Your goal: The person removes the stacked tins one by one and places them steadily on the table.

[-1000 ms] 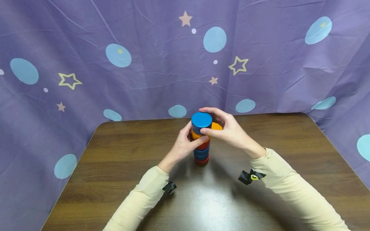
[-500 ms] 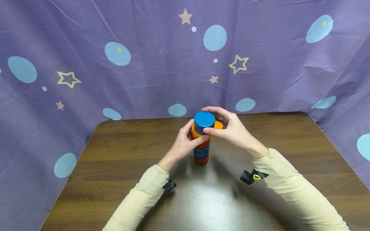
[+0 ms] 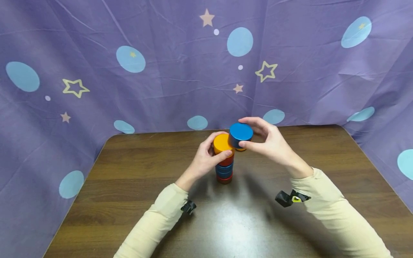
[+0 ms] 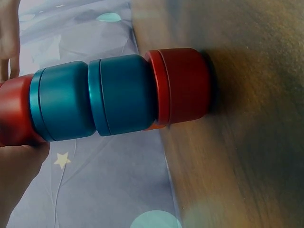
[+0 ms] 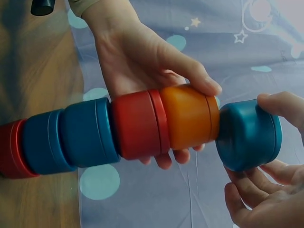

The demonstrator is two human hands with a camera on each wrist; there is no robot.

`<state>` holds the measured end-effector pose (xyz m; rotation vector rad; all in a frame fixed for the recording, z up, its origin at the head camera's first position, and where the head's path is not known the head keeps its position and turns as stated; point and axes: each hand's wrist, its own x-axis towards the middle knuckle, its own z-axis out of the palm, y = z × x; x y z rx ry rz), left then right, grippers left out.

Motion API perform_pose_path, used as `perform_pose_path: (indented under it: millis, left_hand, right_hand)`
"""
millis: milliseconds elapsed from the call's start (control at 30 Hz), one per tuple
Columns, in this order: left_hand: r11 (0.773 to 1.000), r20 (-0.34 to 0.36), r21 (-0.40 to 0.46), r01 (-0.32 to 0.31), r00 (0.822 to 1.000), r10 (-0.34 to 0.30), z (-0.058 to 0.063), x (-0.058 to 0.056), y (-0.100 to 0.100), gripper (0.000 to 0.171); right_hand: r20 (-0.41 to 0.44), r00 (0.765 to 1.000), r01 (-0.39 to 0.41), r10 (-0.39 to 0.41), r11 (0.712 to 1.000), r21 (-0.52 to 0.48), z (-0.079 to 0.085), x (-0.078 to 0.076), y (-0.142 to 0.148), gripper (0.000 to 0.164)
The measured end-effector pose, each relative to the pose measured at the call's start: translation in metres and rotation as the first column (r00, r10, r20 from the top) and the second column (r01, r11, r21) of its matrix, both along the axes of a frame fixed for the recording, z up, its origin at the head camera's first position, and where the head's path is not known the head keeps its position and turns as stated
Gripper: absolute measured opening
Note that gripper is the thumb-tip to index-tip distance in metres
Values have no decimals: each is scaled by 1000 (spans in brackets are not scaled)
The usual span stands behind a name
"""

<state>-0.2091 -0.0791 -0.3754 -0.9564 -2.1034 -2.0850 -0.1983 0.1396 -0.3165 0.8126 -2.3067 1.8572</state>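
Cylinder of glossy blue (image 3: 241, 132), pinched by the right hand (image 3: 274, 146), is at two o'clock from the glossy orange cylinder (image 3: 222, 142) which the left hand (image 3: 205, 154) grips.

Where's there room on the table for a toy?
The table is bare between its left edge and the left sleeve, between the right sleeve and its right edge, and in front of the tower, between the sleeves. It's crowded at the tower: left hand, right hand, blue jar, orange thing behind.

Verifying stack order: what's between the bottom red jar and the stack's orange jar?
Upward: lower blue jar, upper blue jar, upper red jar, per right wrist view.
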Motion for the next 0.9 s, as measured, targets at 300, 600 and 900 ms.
perform_pose_path:
  millis: [300,600,900]
  left_hand:
    - [1000,-2,19,15,1000,-15,-1,0,0,47]
    - [1000,-12,18,16,1000,-16,-2,-1,1,51]
    - [1000,-9,14,12,1000,-12,-2,0,0,54]
  right_hand:
    - [7,998,55,-55,998,-11,-8,-1,13,53]
    - [39,995,97,-96,995,-24,-27,-8,25,55]
    - [132,984,121,-117,992,-27,-47,-19,37,56]
